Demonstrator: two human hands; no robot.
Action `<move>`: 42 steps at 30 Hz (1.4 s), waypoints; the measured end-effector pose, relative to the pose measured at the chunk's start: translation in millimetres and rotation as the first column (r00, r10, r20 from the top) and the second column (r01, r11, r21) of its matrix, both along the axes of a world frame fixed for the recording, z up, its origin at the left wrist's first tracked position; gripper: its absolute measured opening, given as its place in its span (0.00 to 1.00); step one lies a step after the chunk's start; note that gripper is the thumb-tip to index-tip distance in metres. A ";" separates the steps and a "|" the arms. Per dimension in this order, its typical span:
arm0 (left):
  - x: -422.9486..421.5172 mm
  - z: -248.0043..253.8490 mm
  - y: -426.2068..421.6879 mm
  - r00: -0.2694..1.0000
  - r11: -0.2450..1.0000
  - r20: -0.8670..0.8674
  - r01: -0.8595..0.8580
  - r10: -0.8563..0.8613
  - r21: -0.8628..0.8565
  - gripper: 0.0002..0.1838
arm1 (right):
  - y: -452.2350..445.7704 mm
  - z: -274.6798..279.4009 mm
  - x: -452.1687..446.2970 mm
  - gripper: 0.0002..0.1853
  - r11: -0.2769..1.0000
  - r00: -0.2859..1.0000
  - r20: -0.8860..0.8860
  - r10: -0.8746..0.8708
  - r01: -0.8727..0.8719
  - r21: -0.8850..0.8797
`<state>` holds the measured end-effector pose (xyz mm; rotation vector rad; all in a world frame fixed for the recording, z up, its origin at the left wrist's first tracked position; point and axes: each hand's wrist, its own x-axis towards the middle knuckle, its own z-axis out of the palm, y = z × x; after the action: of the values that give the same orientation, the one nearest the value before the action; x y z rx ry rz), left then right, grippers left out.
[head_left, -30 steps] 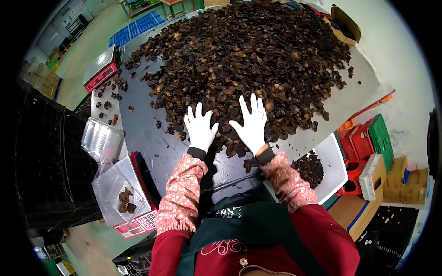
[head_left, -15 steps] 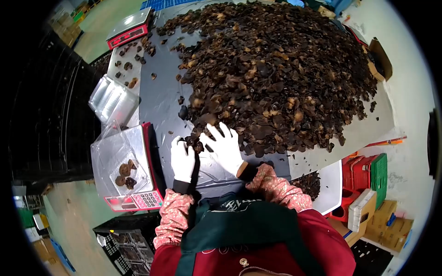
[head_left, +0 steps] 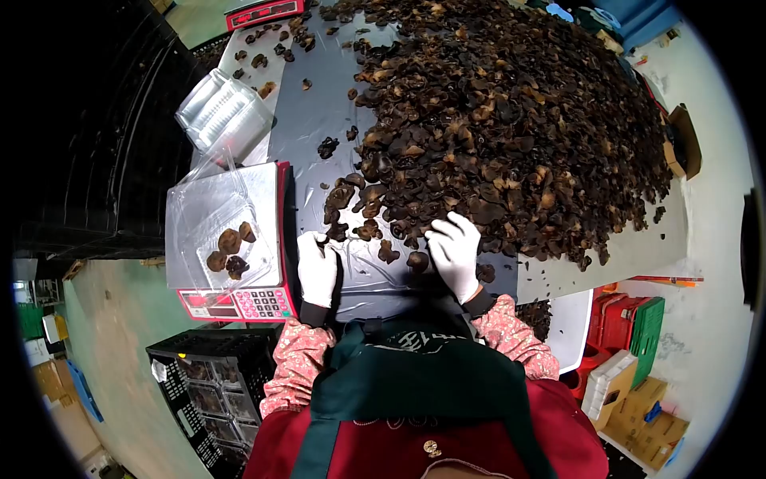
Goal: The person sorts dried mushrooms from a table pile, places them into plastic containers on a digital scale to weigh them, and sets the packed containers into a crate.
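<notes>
Dark brown fungus pieces form a large heap on the grey-covered table. My left hand, in a white glove, is at the table's near left, beside the scale; its fingers are bent, and whether they pinch anything is too small to tell. Several loose pieces lie just beyond it. My right hand, also gloved, rests at the heap's near edge with fingers apart and nothing held. On the red and silver scale sits an open clear plastic box with several brown pieces inside.
Stacked clear boxes stand beyond the scale, with a second scale at the far left. A black crate is below left. A white tub, red crates and cardboard boxes are at right.
The view has shifted left and down. My hands were together at the heap's near edge and have parted, the right one moving right. Loose pieces now lie spread between them and the heap.
</notes>
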<state>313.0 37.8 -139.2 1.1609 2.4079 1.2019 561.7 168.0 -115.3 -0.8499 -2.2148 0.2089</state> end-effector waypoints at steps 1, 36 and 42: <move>0.5 0.2 -1.7 0.999 1.000 0.042 -0.013 0.012 0.022 0.11 | 2.0 5.7 -3.1 0.07 0.999 0.999 -0.015 -0.047 0.047 -0.014; -3.8 2.6 77.4 0.989 0.992 -0.131 0.076 -0.062 0.104 0.07 | -24.6 3.2 -65.4 0.52 0.946 0.904 0.396 -0.161 0.256 -0.201; -12.8 57.7 29.6 0.983 0.909 0.125 0.074 -0.136 0.410 0.05 | -19.1 -16.0 -59.5 0.20 1.000 0.906 0.424 -0.018 0.008 0.026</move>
<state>300.2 67.4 -81.5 1.2338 2.0121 1.7381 502.2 148.9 -131.3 -0.9680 -2.6078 -0.0144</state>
